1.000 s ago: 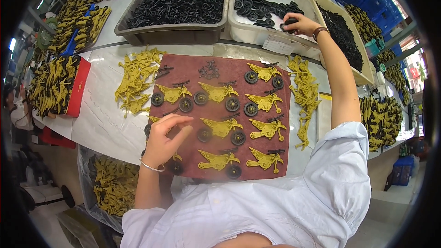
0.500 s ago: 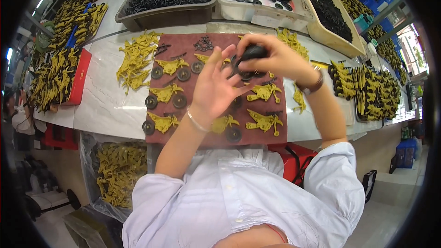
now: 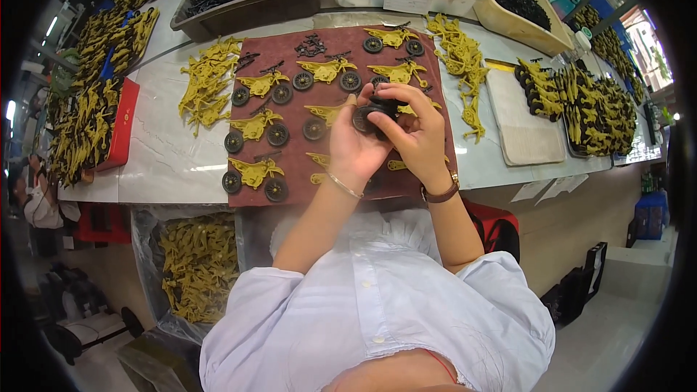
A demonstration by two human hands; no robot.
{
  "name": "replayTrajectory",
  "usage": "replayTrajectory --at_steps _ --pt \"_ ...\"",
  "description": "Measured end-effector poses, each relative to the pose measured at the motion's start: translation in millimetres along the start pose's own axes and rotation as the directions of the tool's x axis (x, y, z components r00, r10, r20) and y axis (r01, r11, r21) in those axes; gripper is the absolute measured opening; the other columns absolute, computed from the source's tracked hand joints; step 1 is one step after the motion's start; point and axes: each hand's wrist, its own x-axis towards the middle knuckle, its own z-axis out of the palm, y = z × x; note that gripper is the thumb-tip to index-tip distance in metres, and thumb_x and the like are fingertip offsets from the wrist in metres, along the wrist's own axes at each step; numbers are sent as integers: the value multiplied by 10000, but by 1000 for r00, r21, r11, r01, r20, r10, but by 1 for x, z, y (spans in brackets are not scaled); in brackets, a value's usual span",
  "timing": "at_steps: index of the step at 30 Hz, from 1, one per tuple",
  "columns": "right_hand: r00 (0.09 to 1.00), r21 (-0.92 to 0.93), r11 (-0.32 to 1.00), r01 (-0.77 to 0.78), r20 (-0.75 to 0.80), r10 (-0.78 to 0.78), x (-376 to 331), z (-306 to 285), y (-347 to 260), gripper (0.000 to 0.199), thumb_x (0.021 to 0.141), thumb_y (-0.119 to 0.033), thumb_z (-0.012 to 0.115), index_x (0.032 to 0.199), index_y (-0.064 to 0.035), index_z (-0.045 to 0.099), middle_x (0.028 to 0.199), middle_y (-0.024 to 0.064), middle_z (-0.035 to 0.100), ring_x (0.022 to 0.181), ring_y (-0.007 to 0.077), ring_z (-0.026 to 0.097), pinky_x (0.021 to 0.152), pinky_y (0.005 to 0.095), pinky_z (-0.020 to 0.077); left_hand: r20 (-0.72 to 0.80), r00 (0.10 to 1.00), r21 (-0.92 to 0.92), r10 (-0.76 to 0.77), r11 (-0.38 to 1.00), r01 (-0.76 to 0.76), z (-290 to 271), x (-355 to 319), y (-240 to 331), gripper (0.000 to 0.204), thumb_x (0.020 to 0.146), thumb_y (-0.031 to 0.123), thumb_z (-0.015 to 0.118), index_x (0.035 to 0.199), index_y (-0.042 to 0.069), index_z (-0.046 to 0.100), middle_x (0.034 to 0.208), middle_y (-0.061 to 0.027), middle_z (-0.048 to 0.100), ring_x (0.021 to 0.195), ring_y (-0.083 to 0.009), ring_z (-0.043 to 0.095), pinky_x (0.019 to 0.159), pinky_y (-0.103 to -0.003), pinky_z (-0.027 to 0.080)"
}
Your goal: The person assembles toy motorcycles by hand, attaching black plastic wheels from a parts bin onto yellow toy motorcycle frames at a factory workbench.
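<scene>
Small black plastic wheels (image 3: 374, 110) are gripped between left hand (image 3: 357, 147) and right hand (image 3: 415, 138), both closed round them. They are held above the near right part of the dark red felt mat (image 3: 290, 189), among yellow plastic toy motorbikes (image 3: 254, 174).

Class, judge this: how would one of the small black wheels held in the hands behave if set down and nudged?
The black wheels look round, so one on edge would probably roll. Pinched between both hands, left hand and right hand, they seem light. Laid flat, like those on the brown mat, likely stable.

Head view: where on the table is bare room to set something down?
Bare white tabletop lies between the red tray and the maroon mat. The pale pad right of the mat is bare. The mat itself is crowded with yellow motorcycle toys, and the bins behind are full.
</scene>
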Motion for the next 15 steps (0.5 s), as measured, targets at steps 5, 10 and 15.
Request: replayTrajectory --at_steps 5,10,15 --pt "971 235 966 -112 -183 157 -16 3 8 143 765 -45 704 898 -8 668 983 81 657 920 175 620 788 298 487 -68 998 78 1 997 4 -4 -6 -8 288 977 348 417 1040 133 599 1067 -39 617 1036 -196 561 924 -458 442" --pt "960 185 979 -84 -250 129 -22 6 7 280 744 -60 734 1004 -15 640 1028 85 634 968 183 600 839 299 469 -62 998 104 29 994 -23 -8 -12 -17 232 942 367 523 1011 157 597 1050 -22 618 1021 -180 562 898 -406 445" --pt "985 112 993 -28 -168 47 -24 0 4 315 752 -72 713 1052 -12 641 1076 110 638 1011 230 607 867 318 471 -96 994 92 52 995 -44 0 -18 -17 197 937 334 548 998 151 585 1026 -18 607 999 -166 564 888 -403 465"
